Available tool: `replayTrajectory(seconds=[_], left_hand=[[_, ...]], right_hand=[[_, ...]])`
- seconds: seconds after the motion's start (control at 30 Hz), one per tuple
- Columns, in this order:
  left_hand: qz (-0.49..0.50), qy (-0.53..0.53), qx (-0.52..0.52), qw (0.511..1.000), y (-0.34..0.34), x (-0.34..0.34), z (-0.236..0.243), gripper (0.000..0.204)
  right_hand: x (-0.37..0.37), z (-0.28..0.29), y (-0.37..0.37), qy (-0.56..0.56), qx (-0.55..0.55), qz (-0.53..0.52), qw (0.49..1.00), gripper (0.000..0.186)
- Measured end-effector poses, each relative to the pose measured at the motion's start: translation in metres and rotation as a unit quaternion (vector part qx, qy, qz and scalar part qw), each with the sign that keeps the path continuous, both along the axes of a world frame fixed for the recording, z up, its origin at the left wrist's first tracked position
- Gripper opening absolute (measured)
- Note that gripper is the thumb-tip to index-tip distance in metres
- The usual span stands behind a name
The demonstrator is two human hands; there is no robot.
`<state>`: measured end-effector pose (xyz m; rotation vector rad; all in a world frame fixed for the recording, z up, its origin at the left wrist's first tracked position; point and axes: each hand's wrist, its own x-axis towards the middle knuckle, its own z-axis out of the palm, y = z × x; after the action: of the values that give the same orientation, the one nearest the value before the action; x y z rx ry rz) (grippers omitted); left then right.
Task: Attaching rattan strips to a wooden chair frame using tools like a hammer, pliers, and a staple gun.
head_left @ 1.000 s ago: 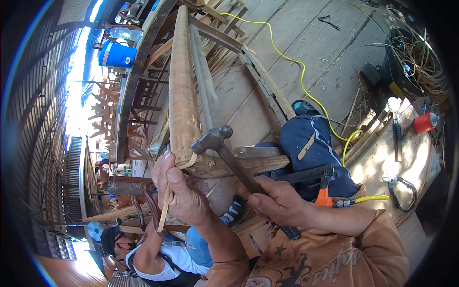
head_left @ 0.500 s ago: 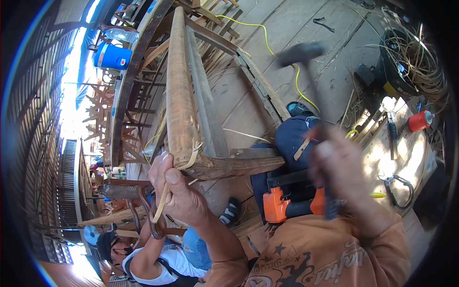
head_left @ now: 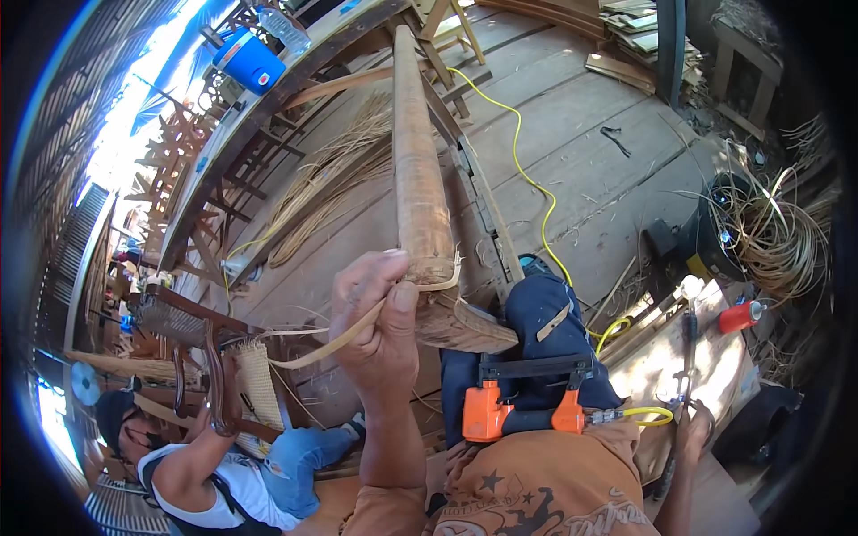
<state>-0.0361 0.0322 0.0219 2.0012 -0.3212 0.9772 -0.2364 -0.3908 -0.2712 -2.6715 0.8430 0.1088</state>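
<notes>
My left hand pinches a pale cane strip between thumb and fingers, against the near end of a round wooden rail. One stretch of the strip bends around the rail's end; its tail runs left. The rail belongs to a wooden furniture frame standing before me, with a curved piece at its near corner. Down at the right, my right hand has its fingers curled over black-handled shears on the sunlit bench. A dark handle shows beside that hand, partly hidden.
An orange-and-black air nailer with a yellow hose lies on my lap. A red can and a long dark tool are on the bench. Coiled cane stands behind. At the left a co-worker sits by a chair.
My right hand has come down from swinging a hammer to the bench at the right. The left hand keeps its pinch on the strip. The whole view has shifted.
</notes>
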Motion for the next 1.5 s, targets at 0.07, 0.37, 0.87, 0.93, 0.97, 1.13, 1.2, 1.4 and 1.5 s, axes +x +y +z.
replayTrajectory(seconds=[0.07, 0.37, 0.87, 0.93, 0.97, 1.13, 1.2, 1.4, 1.5], left_hand=[[-0.006, 0.012, -0.008, 1.0, -0.002, 0.0, 0.002, 0.021], [-0.013, -0.012, -0.011, 1.0, 0.0, -0.001, -0.007, 0.019], [0.064, 0.008, -0.025, 0.998, 0.039, -0.031, -0.026, 0.036], [0.07, 0.005, -0.005, 0.998, 0.042, -0.032, -0.028, 0.042], [0.071, 0.006, -0.002, 0.997, 0.043, -0.033, -0.028, 0.042], [0.083, -0.006, 0.014, 0.996, 0.043, -0.032, -0.028, 0.042], [0.079, -0.005, 0.011, 0.997, 0.04, -0.033, -0.026, 0.042], [0.114, 0.015, 0.03, 0.993, 0.033, -0.032, -0.021, 0.042], [0.121, 0.008, 0.028, 0.992, 0.028, -0.029, -0.021, 0.041]], right_hand=[[0.031, 0.037, 0.017, -0.149, 0.054, -0.053, 0.986, 0.045], [0.107, 0.15, 0.217, 0.014, 0.382, 0.491, 0.783, 0.052], [0.146, 0.174, 0.23, 0.21, 0.248, 0.68, 0.657, 0.073], [0.153, 0.193, 0.211, 0.211, 0.283, 0.678, 0.645, 0.076], [0.156, 0.202, 0.206, 0.218, 0.3, 0.662, 0.652, 0.077], [0.169, 0.227, 0.182, 0.192, 0.43, 0.543, 0.695, 0.078], [0.171, 0.228, 0.177, 0.027, 0.591, 0.486, 0.643, 0.065], [0.172, 0.224, 0.178, 0.079, 0.899, 0.164, 0.398, 0.05], [0.174, 0.223, 0.189, 0.054, 0.929, 0.144, 0.335, 0.062]])
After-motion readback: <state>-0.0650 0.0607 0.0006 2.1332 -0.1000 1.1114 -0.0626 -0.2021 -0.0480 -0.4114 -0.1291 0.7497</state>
